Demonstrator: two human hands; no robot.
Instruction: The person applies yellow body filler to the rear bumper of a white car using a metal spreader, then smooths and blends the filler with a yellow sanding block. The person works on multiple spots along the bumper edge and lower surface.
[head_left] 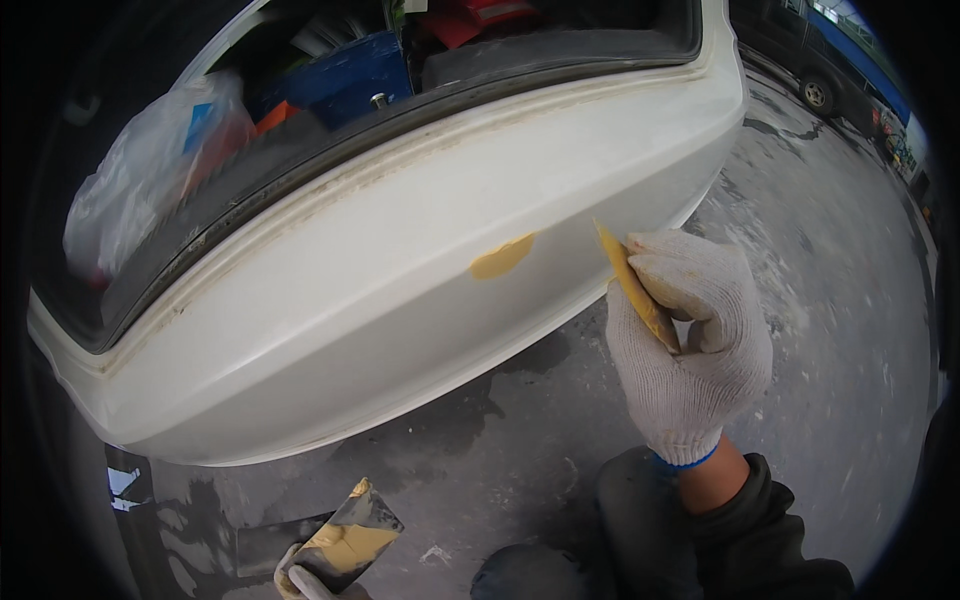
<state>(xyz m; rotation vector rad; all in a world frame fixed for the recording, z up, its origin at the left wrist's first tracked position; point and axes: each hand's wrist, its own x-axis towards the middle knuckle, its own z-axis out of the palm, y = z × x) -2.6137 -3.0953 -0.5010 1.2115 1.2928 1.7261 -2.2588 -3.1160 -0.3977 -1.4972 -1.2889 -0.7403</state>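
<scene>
My right hand point(695, 335), in a white knit glove with a blue cuff edge, is closed on a thin yellow spreader point(637, 285). The spreader's tip points up and away, apart from the white car panel point(330, 300). On that panel, left of the tip, sits a smooth patch of yellow filler point(503, 257) across the lower crease. Low in the picture, my left hand point(308, 586), also gloved and partly cut off by the lower edge, grips a dark flat mixing board point(378, 514). Yellow filler paste point(350, 546) is smeared over the board's face.
Above the panel is an open vehicle interior with a clear plastic bag point(165, 165) and a blue box point(345, 80). My knees are near the lower edge. A dark vehicle point(800, 60) stands far right. The grey floor point(820, 350) has pale marks and dark stains.
</scene>
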